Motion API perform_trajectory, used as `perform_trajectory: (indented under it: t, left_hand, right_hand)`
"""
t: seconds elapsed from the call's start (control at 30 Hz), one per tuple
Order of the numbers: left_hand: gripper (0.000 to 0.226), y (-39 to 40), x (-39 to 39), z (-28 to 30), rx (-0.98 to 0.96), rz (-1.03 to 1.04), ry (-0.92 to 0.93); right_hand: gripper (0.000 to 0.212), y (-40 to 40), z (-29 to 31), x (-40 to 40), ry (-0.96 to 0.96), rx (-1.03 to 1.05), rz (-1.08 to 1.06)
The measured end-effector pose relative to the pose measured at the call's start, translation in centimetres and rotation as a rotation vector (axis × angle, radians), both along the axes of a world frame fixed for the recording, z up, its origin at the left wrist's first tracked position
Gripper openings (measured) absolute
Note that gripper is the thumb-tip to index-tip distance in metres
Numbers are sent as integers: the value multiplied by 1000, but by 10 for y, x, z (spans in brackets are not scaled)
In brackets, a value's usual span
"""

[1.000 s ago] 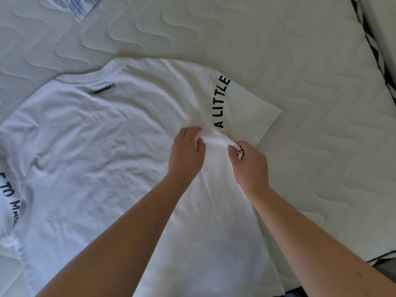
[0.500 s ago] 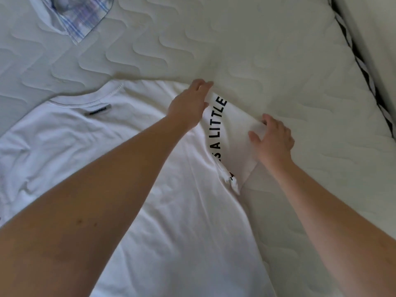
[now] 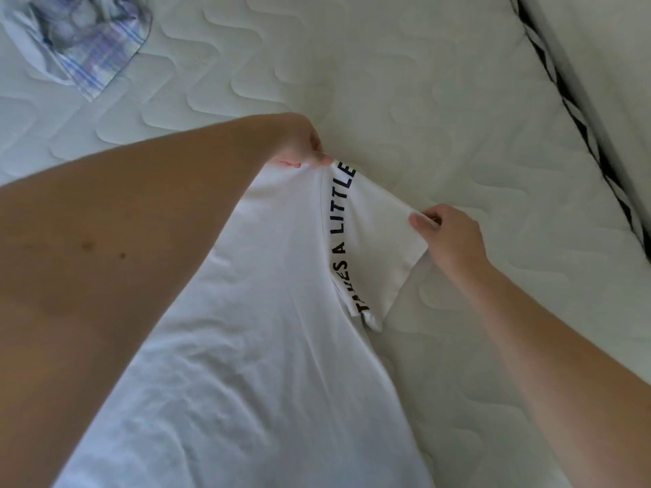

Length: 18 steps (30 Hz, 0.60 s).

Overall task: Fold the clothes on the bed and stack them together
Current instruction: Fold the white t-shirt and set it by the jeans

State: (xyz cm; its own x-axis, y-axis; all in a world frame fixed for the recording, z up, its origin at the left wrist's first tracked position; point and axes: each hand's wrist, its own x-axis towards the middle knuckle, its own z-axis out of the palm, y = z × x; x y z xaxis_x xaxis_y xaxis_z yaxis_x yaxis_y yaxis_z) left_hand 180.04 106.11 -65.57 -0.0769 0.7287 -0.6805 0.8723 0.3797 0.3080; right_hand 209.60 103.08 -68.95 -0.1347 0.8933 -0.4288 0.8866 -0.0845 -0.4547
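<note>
A white T-shirt (image 3: pixel 253 346) with black lettering along the sleeve seam lies spread on the quilted white mattress (image 3: pixel 422 100). My left hand (image 3: pixel 299 146) pinches the shirt at the top of the right shoulder seam. My right hand (image 3: pixel 447 234) pinches the outer hem corner of that short sleeve (image 3: pixel 373 248), which is stretched between both hands. My left forearm hides the shirt's collar and left half.
A crumpled blue-and-white plaid garment (image 3: pixel 81 40) lies at the far left on the mattress. A black-and-white patterned band (image 3: pixel 577 110) runs along the mattress's right edge, with a pale surface beyond it.
Both hands left the armpit area. The left one went up to the shoulder seam and now pinches it; the right one went out to the sleeve hem and took hold of it. The sleeve is pulled taut.
</note>
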Motion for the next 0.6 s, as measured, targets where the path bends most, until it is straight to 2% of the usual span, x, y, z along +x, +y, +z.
perform_trajectory:
  t: [0.13,0.2,0.27,0.4,0.5,0.6]
  left_hand:
    - [32,-9,8,-20,83,99,-61]
    - [28,-13,9,-28,150,164,-107]
    - [24,-16,7,-30,177,195,-150]
    - [20,-16,0,-24,169,201,-216]
    - [20,-15,-3,-14,138,288,-304]
    - [16,-16,2,-12,115,327,-337]
  right_hand:
    - [36,-15,7,-10,-241,235,86]
    - [32,-35,18,-24,-142,339,84]
    - [35,-64,27,-41,-35,274,174]
    - [62,-130,26,-63,-236,118,451]
    - [44,-143,14,-61,-333,78,449]
    - [25,-137,8,-58,-252,44,367]
